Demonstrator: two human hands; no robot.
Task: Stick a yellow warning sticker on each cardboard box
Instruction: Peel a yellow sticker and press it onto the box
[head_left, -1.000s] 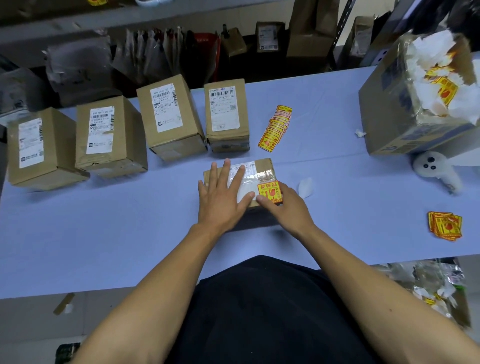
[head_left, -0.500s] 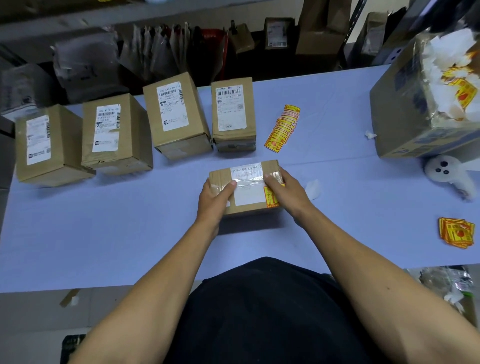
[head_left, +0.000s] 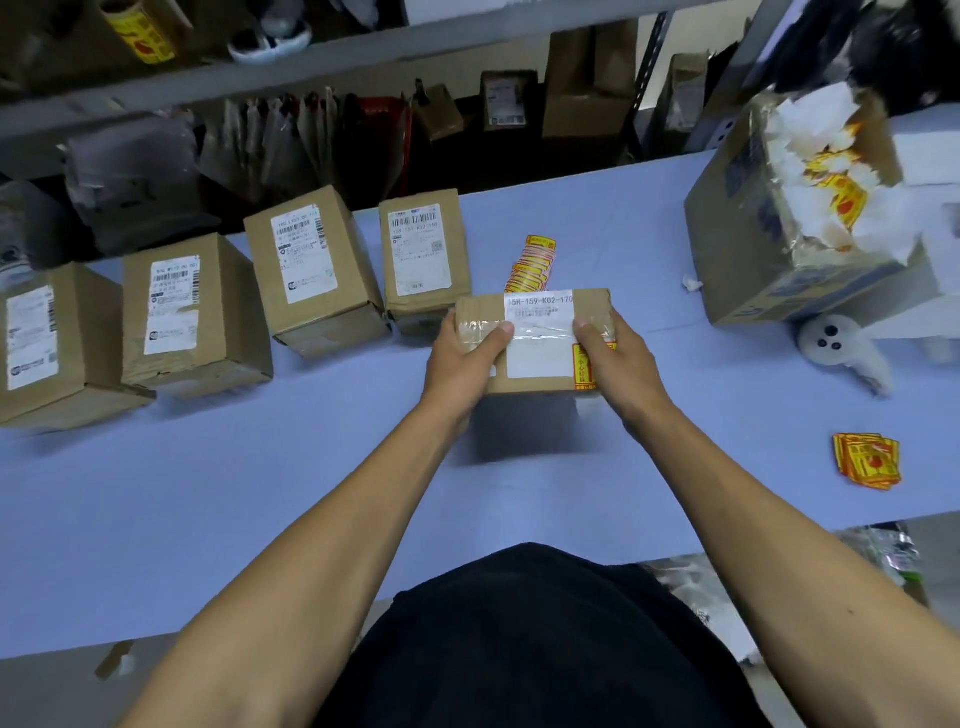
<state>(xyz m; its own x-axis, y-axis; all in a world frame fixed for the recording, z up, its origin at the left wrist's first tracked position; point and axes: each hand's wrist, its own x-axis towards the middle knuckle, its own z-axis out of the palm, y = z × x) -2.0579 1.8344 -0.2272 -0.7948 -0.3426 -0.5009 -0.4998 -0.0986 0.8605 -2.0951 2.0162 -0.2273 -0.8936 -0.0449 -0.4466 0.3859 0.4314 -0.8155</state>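
I hold a small cardboard box (head_left: 537, 312) above the blue table (head_left: 260, 493). My left hand (head_left: 462, 358) grips its left end and my right hand (head_left: 613, 358) grips its right end, thumbs on top. A yellow warning sticker (head_left: 584, 369) sits on the box beside its white label, partly under my right thumb. Several other cardboard boxes stand in a row at the back left, the nearest one (head_left: 423, 254) just behind the held box. A strip of yellow stickers (head_left: 532, 262) lies behind the held box. A small sticker stack (head_left: 866, 460) lies at the right.
A large open carton (head_left: 769, 234) stuffed with white backing paper and sticker scraps stands at the back right. A white controller (head_left: 836, 345) lies in front of it. Shelves with bags and parcels run behind the table.
My right hand stopped pressing the sticker. Both hands took the box by its ends, lifted it off the table and carried it away from me toward the row of boxes.
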